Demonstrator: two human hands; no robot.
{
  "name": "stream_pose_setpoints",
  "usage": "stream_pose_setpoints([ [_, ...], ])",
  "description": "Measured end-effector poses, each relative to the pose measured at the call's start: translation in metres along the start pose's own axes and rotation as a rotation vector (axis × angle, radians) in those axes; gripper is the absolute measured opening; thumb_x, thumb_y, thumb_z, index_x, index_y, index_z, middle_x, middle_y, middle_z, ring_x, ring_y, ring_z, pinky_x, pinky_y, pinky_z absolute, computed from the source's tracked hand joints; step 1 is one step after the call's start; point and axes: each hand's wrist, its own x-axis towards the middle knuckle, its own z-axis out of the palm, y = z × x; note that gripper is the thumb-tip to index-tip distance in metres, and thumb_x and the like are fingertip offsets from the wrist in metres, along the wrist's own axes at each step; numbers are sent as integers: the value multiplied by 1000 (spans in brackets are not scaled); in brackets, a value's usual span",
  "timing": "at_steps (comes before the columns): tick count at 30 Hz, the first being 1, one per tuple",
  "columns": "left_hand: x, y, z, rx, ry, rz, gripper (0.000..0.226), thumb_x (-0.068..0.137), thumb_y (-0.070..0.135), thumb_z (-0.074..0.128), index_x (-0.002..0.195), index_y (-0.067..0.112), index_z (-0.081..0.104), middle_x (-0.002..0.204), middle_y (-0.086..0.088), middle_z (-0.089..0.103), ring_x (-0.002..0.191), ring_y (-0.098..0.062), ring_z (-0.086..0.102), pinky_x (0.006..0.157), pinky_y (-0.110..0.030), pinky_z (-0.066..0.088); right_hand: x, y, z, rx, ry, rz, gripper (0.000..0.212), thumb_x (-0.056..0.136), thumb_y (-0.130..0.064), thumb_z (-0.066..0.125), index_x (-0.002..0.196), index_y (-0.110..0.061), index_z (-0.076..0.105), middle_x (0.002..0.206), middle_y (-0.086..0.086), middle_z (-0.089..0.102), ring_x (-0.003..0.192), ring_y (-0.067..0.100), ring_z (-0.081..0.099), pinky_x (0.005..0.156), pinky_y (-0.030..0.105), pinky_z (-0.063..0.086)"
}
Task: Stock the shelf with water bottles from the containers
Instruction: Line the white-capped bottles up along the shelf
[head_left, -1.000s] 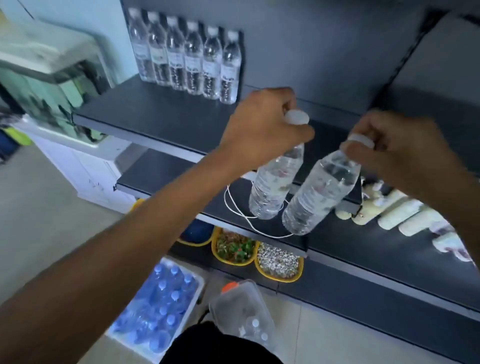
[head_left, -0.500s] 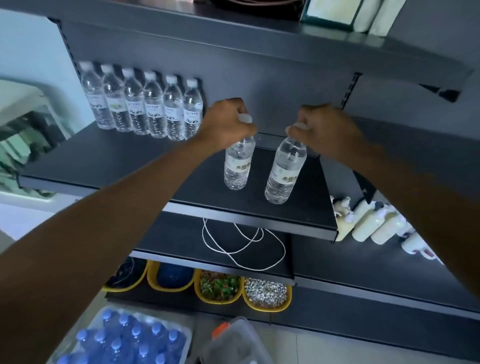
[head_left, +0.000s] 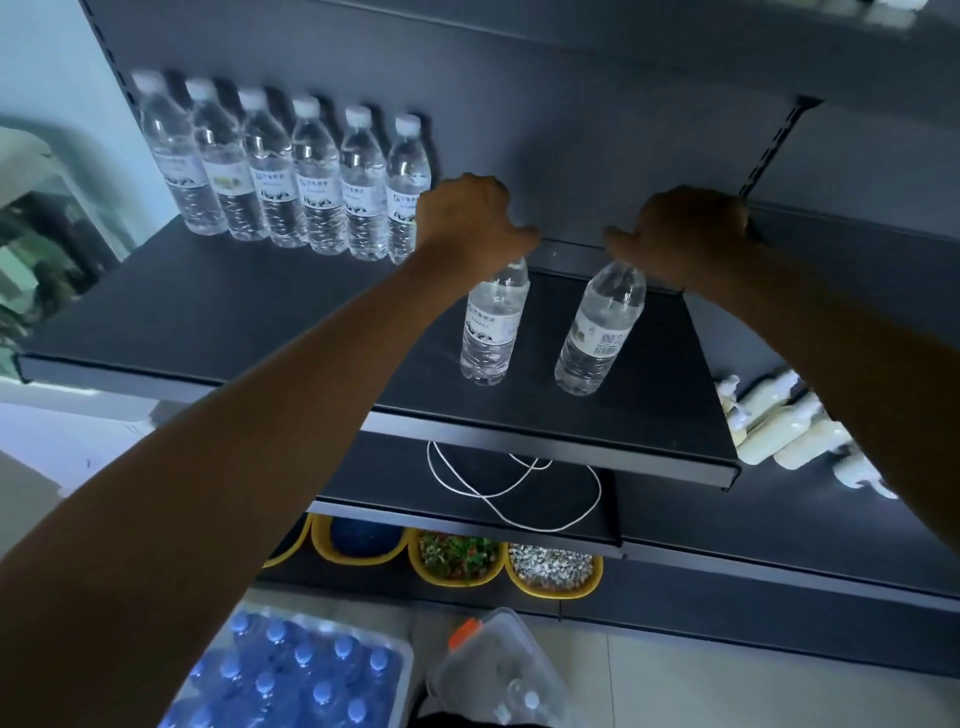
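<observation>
On shelf (head_left: 260, 312), both hands grip 2 btls.

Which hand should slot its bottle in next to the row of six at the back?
Left. The left hand with its bottle is right beside the row of six; the right hand and its bottle are farther out, behind the left one.
</observation>
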Motion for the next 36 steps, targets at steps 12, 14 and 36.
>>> stream_pose_setpoints([
  [12,-8,-37,-8,-569,-242,95,46,81,56,65,114,24,65,73,15,63,75,-6,67,71,-28,52,27,8,-15,116,-329,-226,51,93,-51,67,69,-5,69,47,0,66,39,11,64,55,25,44],
  [14,-18,-47,5,-724,-199,29,52,79,59,68,117,23,64,69,11,66,57,6,61,61,-23,47,27,4,-11,109,-271,-148,68,93,-65,56,62,-6,68,43,3,64,40,20,65,58,27,47],
  [36,-62,-78,149,-333,-16,-227,51,79,62,72,108,20,68,94,-1,76,92,-24,71,88,-34,45,-78,-79,186,1189,105,415,44,77,-42,85,110,-39,56,80,-17,64,67,-5,59,61,17,45],
])
